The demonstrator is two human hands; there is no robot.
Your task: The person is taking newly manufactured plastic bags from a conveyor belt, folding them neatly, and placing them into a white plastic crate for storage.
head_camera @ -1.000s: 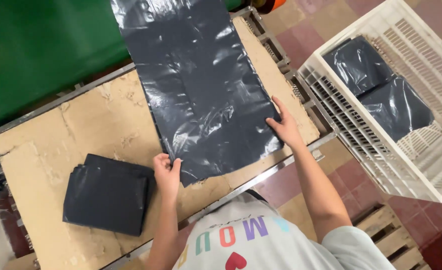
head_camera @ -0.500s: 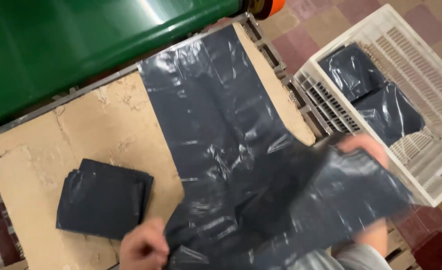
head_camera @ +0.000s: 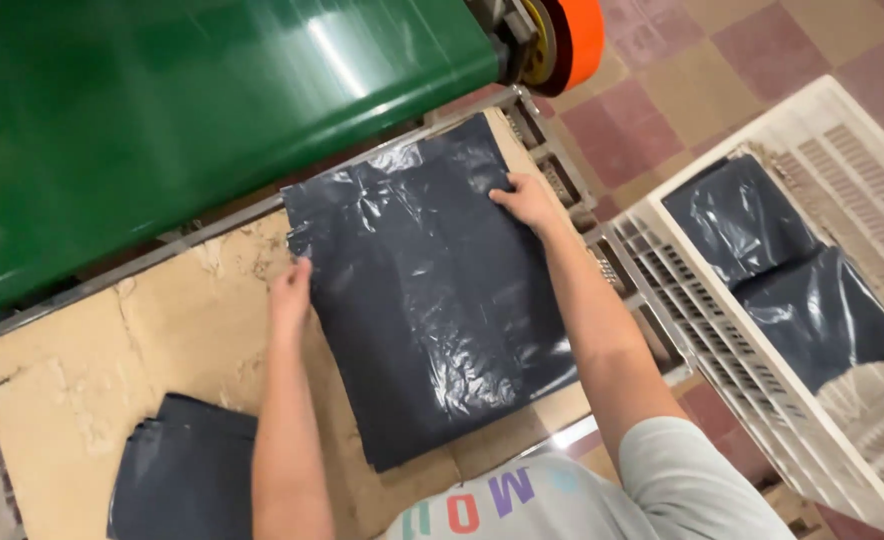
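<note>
Cardboard-covered table (head_camera: 82, 390) is carrying a folded dark plastic bag (head_camera: 432, 300), lying beside the green conveyor (head_camera: 162, 110). Left hand (head_camera: 290, 292) and right hand (head_camera: 528, 200) are pressing flat-fingered on the bag's far corners. It looks light, limp and slippery, best pinched at its edges.

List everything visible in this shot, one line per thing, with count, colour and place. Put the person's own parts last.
folded plastic bag: one, dark grey, flat on the cardboard, centre
stack of folded bags: one, dark grey, bottom left on the cardboard
cardboard sheet: one, tan, covering the work table
conveyor belt: one, green, top left
roller: one, orange, at the belt's end
crate: one, white, slotted, right, on the floor
bags in the crate: at least two, dark grey
tiled floor: red and beige
left hand: on the bag's left edge
right hand: on the bag's top right
</note>
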